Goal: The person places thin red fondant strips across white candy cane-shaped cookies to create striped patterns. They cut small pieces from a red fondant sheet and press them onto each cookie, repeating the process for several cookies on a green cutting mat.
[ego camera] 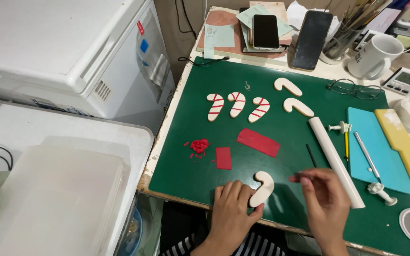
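A: What lies at the left edge?

B: A white appliance (72, 52) and a clear plastic bin (58, 189) stand left of the tabletop (176, 109). The green cutting mat (281, 156) begins just right of the tabletop's worn left rim and runs to its near edge.

A: Open room on the mat?

B: Bare green at the near left corner, and between the red scraps and the hands. Farther back sit red crumbs (199, 145), a small red square (223, 158) and a longer red strip (258, 142); beyond them three striped candy canes (237, 105) in a row, two plain ones (293, 97) to their right.

A: The left hand?

B: The left hand (231, 211) rests at the mat's near edge, fingers grasping the lower stem of the plain cane cutout (263, 188).

A: Which way does it point?

B: Its long axis tilts from near-left to far-right; the hook is at the far end, curling left.

A: And the right hand?

B: The right hand (326, 201) pinches a thin dark tool (296, 176), its tip just right of the cane. The white rolling pin (335, 161) lies diagonally beside it, then a blue board (385, 166) and yellow paddle (402, 142).
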